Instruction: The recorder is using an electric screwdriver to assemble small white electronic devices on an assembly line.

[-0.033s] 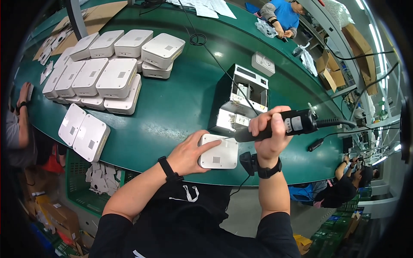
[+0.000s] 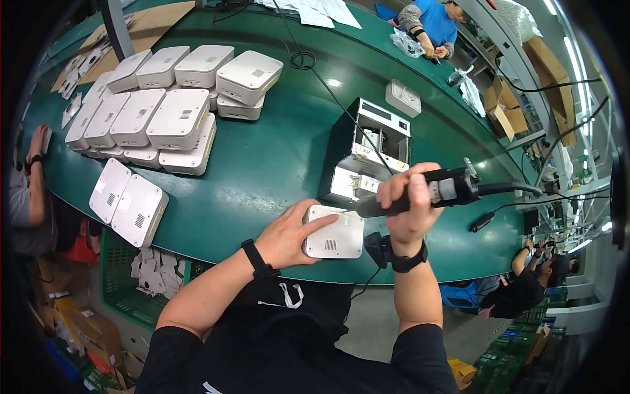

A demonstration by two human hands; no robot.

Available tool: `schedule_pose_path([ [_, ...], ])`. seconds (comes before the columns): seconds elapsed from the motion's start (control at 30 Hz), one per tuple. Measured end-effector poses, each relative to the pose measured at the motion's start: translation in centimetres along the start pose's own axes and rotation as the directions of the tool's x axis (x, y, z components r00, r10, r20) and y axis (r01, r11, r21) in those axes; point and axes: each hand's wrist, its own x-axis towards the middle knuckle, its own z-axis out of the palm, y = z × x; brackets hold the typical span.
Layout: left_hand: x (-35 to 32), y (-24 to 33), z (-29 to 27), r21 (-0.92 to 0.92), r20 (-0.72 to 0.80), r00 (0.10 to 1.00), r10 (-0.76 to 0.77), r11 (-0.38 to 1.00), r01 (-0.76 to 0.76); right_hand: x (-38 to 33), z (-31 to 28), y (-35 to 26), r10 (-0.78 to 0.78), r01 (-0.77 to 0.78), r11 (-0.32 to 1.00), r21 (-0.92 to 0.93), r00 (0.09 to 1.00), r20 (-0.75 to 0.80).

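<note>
- Head view: right hand (image 2: 410, 210) at centre right, fist wrapped tight around a black electric screwdriver (image 2: 433, 192), held nearly level, tip pointing left onto the white box.
- Left hand (image 2: 289, 235) at centre, open palm pressed flat on the left end of a small white plastic box (image 2: 335, 233), fingers spread over its top; not gripping, just pinning it.
- White box lies flat on the green table (image 2: 275, 157), near the front edge, lower centre of the frame.
- Both wrists wear black bands; the screwdriver's cable runs off to the right.
- Just behind the hands: a black open-fronted fixture box (image 2: 367, 157) with white parts inside.
- Upper left: stacked rows of white housings (image 2: 177, 92), two layers deep.
- Left of centre: two white flat panels (image 2: 128, 200) overhanging the table edge.
- Upper centre right: a lone white unit (image 2: 403, 97) on the table.
- Top right: another person in a blue shirt (image 2: 433, 23) working with both hands.
- Far left edge: someone else's arm (image 2: 29, 177) resting at the table.
</note>
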Motion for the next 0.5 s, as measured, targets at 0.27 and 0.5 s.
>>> schedule_pose_path([
  [0.27,0.0,0.4,-0.2,0.002,0.039,0.999,-0.015,1.0,0.015,-0.3,0.1,1.3,-0.019,0.019,1.0,-0.003,1.0,0.015],
  [0.5,0.0,0.8,0.0,0.033,0.037,0.999,-0.008,0.999,0.007,-0.7,0.0,1.2,-0.028,0.03,0.999,-0.044,0.999,0.045],
])
